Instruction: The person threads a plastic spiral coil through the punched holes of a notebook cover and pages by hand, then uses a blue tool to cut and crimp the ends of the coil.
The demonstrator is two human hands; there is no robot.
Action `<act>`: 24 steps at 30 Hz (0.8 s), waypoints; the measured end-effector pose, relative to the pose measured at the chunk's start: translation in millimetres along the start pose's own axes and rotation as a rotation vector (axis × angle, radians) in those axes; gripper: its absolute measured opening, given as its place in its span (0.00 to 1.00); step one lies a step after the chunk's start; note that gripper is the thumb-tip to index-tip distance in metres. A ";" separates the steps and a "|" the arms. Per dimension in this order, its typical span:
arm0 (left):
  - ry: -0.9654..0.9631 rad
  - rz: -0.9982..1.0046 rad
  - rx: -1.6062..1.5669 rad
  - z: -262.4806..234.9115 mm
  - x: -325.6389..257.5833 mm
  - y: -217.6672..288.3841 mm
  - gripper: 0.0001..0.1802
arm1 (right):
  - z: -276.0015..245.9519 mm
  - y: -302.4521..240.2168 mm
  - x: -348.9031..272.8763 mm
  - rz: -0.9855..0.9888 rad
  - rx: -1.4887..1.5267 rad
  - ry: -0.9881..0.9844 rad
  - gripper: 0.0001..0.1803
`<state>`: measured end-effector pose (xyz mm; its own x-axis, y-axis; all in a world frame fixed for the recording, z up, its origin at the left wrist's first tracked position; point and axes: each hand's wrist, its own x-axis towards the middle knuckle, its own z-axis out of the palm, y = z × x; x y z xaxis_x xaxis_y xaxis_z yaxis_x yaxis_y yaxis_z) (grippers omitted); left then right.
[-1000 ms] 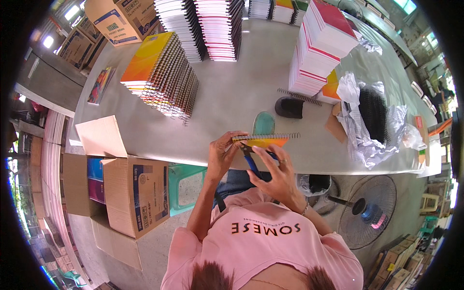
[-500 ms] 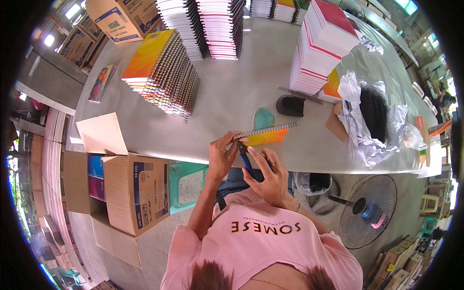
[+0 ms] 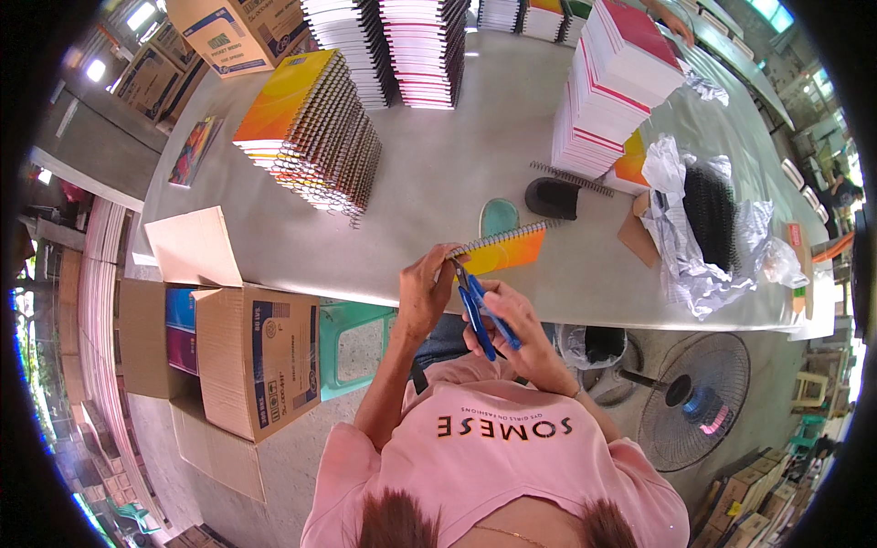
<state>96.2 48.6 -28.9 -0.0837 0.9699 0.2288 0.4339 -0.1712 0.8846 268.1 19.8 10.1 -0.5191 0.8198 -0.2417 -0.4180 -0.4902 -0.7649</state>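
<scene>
Near the table's front edge, my left hand (image 3: 426,290) pinches the left end of a small yellow-orange notebook (image 3: 504,255). A wire spiral coil (image 3: 505,236) runs along its upper edge, and the coil's right end sticks out slightly past the cover. My right hand (image 3: 517,331) grips blue-handled pliers (image 3: 479,317), with the two handles spread apart. The jaws reach up to the coil's left end beside my left fingertips; whether they bite on the wire is too small to tell. Just beyond the notebook lie a teal oval pad (image 3: 500,218) and a black rounded object (image 3: 552,198).
Spiral notebooks (image 3: 311,128) are stacked at left, with taller white-paged stacks (image 3: 424,55) behind. Red-covered books (image 3: 603,100) rise at right beside black coils (image 3: 709,217) in crumpled wrapping. An open carton (image 3: 260,365) and a fan (image 3: 694,402) flank me. Another person's hand (image 3: 674,20) shows at far right.
The pliers have turned in my right hand, so both handles now show, spread wider. The notebook's right end has tilted up a little. Another person's hand has appeared at the far right.
</scene>
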 end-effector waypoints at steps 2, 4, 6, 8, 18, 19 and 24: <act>0.005 -0.023 0.020 0.5 -2.0 0.4 0.12 | -0.3 -9.3 -3.3 0.149 0.226 -0.048 0.23; 0.017 -0.017 0.023 -0.8 -2.7 3.8 0.10 | -3.9 -14.2 -3.2 0.129 0.060 -0.041 0.23; 0.036 0.008 0.004 -2.9 -7.3 7.9 0.08 | -14.1 -15.3 -6.3 0.007 -0.314 -0.008 0.22; 0.077 -0.076 0.023 -16.9 -7.9 24.7 0.08 | -39.9 -37.4 -10.7 -0.248 -0.923 0.004 0.24; 0.671 0.036 0.129 -149.2 68.8 111.9 0.15 | -145.1 -62.5 -21.9 -0.463 -1.636 0.725 0.22; 0.691 0.125 -0.002 -160.8 82.9 106.3 0.14 | -143.0 -62.0 -20.4 -0.459 -1.623 0.734 0.21; 0.766 0.320 -0.137 -190.8 137.1 60.2 0.12 | -124.1 -83.8 -12.3 -0.637 -1.482 0.756 0.12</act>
<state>-60.4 138.2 133.3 -0.5824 0.4940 0.6456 0.4317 -0.4851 0.7605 401.9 87.5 3.0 0.0397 0.9115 0.4095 0.7797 0.2280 -0.5832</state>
